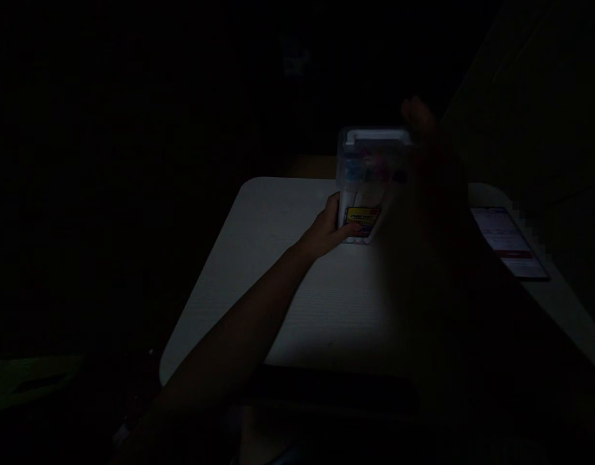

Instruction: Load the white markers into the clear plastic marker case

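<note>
My left hand [329, 227] is closed round the lower left side of a clear plastic marker case [368, 187], its thumb across the yellow and purple label. The case is held upright over the far part of the white table [259, 258]. Blue, pink and dark colours show through its upper part, and a pale handle runs across the top. Raised beside the upper right corner of the case is my right hand [419, 116], dim and blurred. Its fingers are too dark to make out, and I see nothing in it.
A phone [513, 248] with a lit screen lies at the table's right edge. My right arm shades the table's right half. A dark strip [336, 387] runs along the near edge. Something greenish [36, 381] shows at the lower left; the surroundings are very dark.
</note>
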